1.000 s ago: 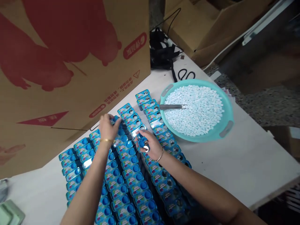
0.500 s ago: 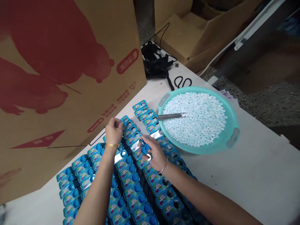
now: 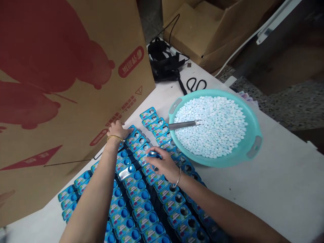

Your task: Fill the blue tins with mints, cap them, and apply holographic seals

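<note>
Rows of small blue printed tins (image 3: 143,212) cover the table in front of me, many with a round blue cap or a round hole at one end. Some holes in the far rows show white pieces inside. My left hand (image 3: 117,130) is at the far end of a middle row, fingers apart and thumb side beside the end tin (image 3: 133,135). My right hand (image 3: 163,163) curls above the tins, closed around a few round blue caps (image 3: 155,154), partly hidden by its fingers. A turquoise basin (image 3: 253,128) of pale blue-white tablets (image 3: 212,125) stands to the right.
A grey-handled tool (image 3: 183,125) lies across the basin's rim. Behind it are black-handled scissors (image 3: 196,84) and a black strapped bag (image 3: 164,62). A large printed carton (image 3: 83,111) walls off the left. An open cardboard box (image 3: 194,30) sits beyond the table (image 3: 278,175).
My left hand has moved slightly left, its fingers spreading from a pinch by the end tin. My right hand stays over the tins with the caps, its fingers shifted. The view has moved a little.
</note>
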Demonstrator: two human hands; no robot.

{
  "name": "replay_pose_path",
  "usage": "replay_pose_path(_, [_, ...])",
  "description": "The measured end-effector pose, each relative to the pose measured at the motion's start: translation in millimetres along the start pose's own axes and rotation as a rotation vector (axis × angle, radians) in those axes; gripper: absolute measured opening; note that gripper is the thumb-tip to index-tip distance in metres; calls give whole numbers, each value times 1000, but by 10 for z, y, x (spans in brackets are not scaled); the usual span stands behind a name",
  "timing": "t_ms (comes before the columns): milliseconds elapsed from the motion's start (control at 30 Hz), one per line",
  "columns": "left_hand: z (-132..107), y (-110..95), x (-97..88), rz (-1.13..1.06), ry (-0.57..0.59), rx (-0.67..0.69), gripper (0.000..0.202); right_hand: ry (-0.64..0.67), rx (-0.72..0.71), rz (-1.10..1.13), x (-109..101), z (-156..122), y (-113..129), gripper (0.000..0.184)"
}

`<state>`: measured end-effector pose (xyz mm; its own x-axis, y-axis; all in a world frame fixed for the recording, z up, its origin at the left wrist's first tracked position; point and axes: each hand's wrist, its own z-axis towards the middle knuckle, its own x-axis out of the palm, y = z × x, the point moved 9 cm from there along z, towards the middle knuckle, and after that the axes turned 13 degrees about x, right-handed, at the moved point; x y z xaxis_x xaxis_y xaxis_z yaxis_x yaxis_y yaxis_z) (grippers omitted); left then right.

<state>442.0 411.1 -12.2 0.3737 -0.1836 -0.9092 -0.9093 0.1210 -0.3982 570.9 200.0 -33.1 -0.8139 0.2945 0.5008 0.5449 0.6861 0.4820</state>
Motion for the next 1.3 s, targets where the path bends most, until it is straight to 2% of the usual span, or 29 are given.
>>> replay_pose_path(67, [-232, -316, -111, 67, -27, 98, 34, -60, -88, -114, -46, -31, 88, 25])
replay_pose_path(100, [-386, -499, -113, 8, -2, 182, 28, -86, -151, -170, -64, -51, 141, 22])
replay_pose_path(167, [-762, -842, 41, -197, 220, 354, 20, -126, -287, -257, -85, -90, 226, 16])
replay_pose_path(200, [-957, -941, 115, -260, 328, 389, 19, -140, -342, -287, -88, -103, 244, 14])
replay_pose_path(267, [-1240, -981, 199, -299, 435, 368, 18, -162, -401, -324, -88, -102, 224, 14])
replay_pose_path(333, [-1363, -921, 221, -293, 435, 310, 13, -169, -392, -327, -81, -69, 146, 16])
replay_pose_path(400, [-1389, -889, 239, -296, 429, 292, 9, -161, -358, -302, -69, -31, 62, 16])
replay_pose_path(600, [-1347, -1059, 238, -262, 462, 385, 3, -169, -333, -230, -87, -3, 35, 10])
replay_pose_path(667, [-1272, -1071, 168, -275, 393, 417, 4, -162, -317, -211, -91, -5, 62, 11])
replay_pose_path(733, [-1106, -936, 63, -270, 245, 368, 6, -160, -281, -191, -99, -8, 83, 14])
replay_pose_path(800, [-894, -707, -18, -186, 104, 270, 6, -149, -239, -181, -97, -11, 95, 18])
replay_pose_path(867, [-679, -522, -17, -41, 69, 196, 6, -124, -208, -174, -88, -14, 101, 20])
replay_pose_path(933, [-484, -425, 56, 117, 140, 157, 10, -109, -193, -173, -90, -18, 103, 21])
replay_pose_path(1000, [-342, -373, 147, 254, 266, 119, 15, -107, -198, -183, -101, -24, 108, 21])
replay_pose_path(1133, [-203, -311, 250, 439, 468, 51, 31, -130, -239, -218, -112, -51, 137, 21])
replay_pose_path(1200, [-179, -287, 267, 478, 512, 32, 37, -140, -251, -246, -100, -67, 143, 20])
replay_pose_path(1300, [-204, -308, 203, 521, 465, 29, 41, -165, -290, -290, -94, -101, 162, 20])
